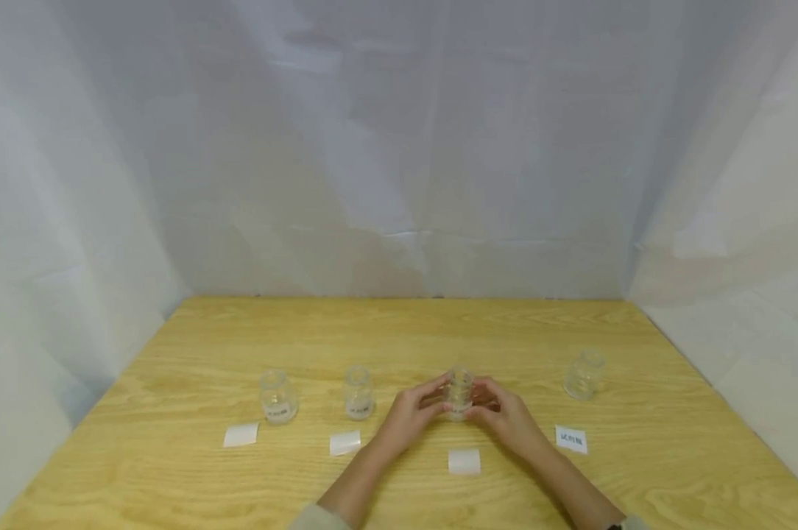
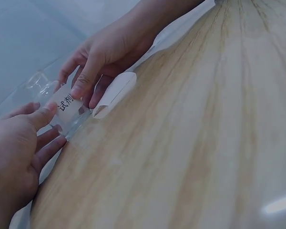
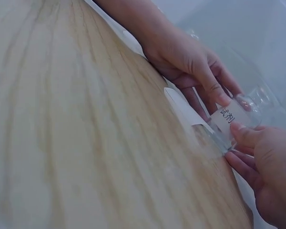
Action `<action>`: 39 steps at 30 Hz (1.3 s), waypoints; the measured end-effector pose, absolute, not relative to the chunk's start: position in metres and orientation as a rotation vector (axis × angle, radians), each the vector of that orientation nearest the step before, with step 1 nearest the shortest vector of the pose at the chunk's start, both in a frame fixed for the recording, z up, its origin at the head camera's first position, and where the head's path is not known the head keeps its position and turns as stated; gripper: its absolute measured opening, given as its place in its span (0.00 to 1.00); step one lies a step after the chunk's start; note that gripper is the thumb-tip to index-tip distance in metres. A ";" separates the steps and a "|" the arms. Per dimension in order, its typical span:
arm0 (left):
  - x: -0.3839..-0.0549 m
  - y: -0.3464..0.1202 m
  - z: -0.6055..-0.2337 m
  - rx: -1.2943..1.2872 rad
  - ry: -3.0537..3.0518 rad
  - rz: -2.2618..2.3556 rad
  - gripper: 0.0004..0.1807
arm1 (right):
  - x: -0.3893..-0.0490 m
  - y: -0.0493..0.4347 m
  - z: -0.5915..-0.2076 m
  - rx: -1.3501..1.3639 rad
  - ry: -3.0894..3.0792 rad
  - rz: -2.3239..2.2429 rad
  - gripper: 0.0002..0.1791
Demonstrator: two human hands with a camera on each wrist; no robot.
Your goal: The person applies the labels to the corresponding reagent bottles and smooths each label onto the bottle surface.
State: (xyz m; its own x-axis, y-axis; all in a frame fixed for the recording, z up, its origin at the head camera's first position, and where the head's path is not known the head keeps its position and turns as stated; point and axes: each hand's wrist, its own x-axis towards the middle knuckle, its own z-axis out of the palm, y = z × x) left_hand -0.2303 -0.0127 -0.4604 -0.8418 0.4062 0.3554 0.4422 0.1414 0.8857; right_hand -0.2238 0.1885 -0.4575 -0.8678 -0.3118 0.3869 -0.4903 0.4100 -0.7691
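A small clear glass bottle (image 1: pixel 460 391) stands upright on the table between my two hands. On its lower side is a white label (image 2: pixel 66 106) with dark handwritten characters. My left hand (image 1: pixel 407 414) holds the bottle from the left, its thumb on the label's edge and its fingers around the glass. From the right, my right hand (image 1: pixel 507 419) grips the same bottle, thumb pressed on the other end of the label. Both wrist views show the two thumbs on the label, with the fingers partly behind the glass.
Two labelled glass bottles (image 1: pixel 278 399) (image 1: pixel 359 395) stand to the left. Another glass bottle (image 1: pixel 582 377) is at the right, behind a written label (image 1: pixel 571 439) on the wooden table (image 1: pixel 399 331). Blank white slips (image 1: pixel 241 435) (image 1: pixel 344 442) (image 1: pixel 464 461) lie toward the front. White sheeting (image 1: pixel 399 147) surrounds the table.
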 end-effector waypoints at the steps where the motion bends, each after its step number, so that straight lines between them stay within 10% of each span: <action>1: -0.228 -0.013 -0.456 -0.879 -2.352 -1.847 0.26 | -0.222 0.188 -0.454 0.719 -2.479 1.456 0.20; 39: -0.206 -0.016 -0.421 -0.859 -2.414 -1.883 0.23 | -0.220 0.192 -0.451 0.755 -2.513 1.603 0.17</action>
